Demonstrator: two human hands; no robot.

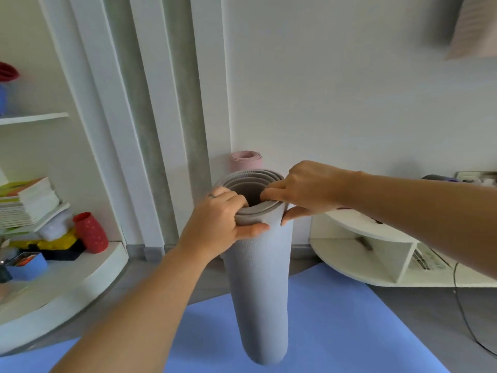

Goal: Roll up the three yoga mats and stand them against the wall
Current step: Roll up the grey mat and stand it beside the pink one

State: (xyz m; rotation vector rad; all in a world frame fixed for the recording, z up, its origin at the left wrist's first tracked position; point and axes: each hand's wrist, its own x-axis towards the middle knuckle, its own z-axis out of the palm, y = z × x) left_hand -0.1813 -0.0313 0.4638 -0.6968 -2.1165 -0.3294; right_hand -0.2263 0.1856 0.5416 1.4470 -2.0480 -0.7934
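A rolled grey yoga mat (259, 292) stands upright in front of me, its lower end on a flat blue yoga mat (336, 327) spread on the floor. My left hand (223, 219) pinches the roll's top rim on the left, fingers inside and thumb outside. On the right of the rim, my right hand (304, 192) grips the same way. A rolled pink yoga mat (246, 159) stands upright against the white wall behind the grey roll; only its top shows.
White curved shelves on the left carry a red vase (91, 232), stacked books (29, 203) and a blue box (28, 265). A low white curved shelf (376, 254) sits right, with a black cable (468, 319) trailing on the grey floor.
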